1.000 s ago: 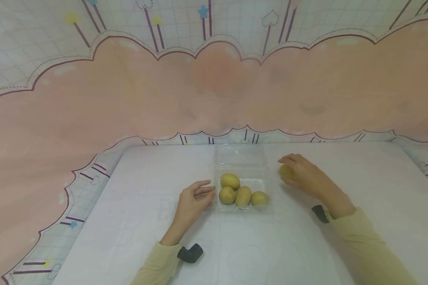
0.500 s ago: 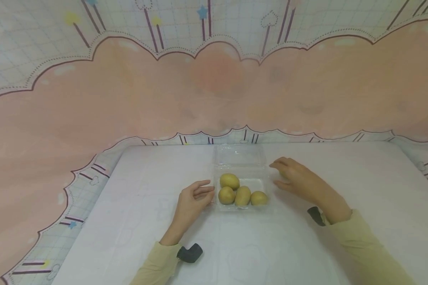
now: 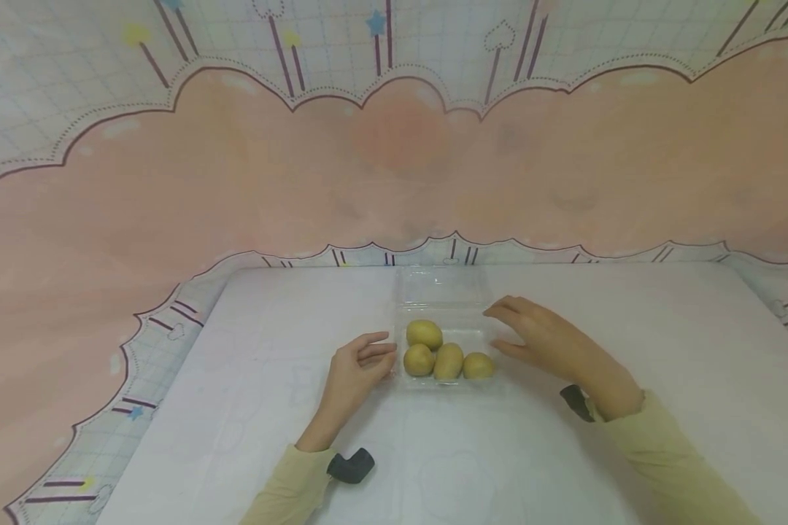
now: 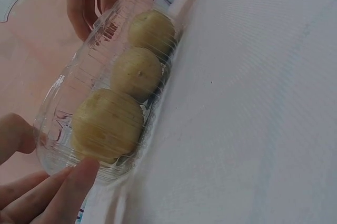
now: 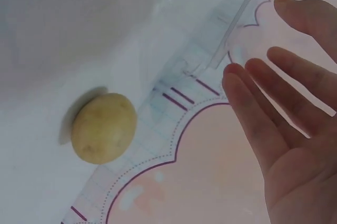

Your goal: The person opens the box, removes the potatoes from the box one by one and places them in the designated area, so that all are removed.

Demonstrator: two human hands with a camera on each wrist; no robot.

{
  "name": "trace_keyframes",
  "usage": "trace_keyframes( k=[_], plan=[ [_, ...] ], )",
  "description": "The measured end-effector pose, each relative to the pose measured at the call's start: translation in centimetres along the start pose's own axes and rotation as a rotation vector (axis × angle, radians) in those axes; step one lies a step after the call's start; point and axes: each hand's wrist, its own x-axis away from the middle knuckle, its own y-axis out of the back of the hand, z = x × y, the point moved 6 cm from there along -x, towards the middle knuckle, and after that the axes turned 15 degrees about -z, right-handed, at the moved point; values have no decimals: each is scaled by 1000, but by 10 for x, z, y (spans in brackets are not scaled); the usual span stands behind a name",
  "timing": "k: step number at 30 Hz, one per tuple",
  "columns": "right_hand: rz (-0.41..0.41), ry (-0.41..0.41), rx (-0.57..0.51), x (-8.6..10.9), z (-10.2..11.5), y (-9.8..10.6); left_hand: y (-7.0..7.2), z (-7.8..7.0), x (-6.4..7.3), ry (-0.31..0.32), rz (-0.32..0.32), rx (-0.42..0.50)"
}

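A clear plastic clamshell box (image 3: 446,318) lies with its lid folded back on the white table, holding several yellow potatoes (image 3: 449,361). Against the box's left end, my left hand (image 3: 357,368) rests its relaxed fingertips; in the left wrist view, those fingertips (image 4: 84,171) are right at the clear wall. My right hand (image 3: 541,335) hovers at the box's right edge, fingers spread and holding nothing. A loose potato (image 5: 103,128) lies on the table beyond that hand in the right wrist view; in the head view the hand hides it.
The folded-back lid (image 3: 441,284) reaches toward the table's far edge. Behind the white table (image 3: 289,306) hangs a patterned cloth backdrop (image 3: 394,160). Black wrist mounts (image 3: 351,467) stick out beside both sleeves.
My right hand has moved left toward the box, leaving the loose potato it was around on the table. The left hand and the potatoes in the box have stayed in place.
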Motion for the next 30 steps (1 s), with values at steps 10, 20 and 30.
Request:
trace_keyframes(
  k=[10,20,30],
  plan=[
    [32,61,-19,-1,11,-4,0,-2,0,-13,-3,4],
    [66,102,-45,-1,19,-15,0,-1,0,-15,0,5],
    [71,149,-47,-4,25,-22,0,-2,-1,-15,6,11]
  ],
)
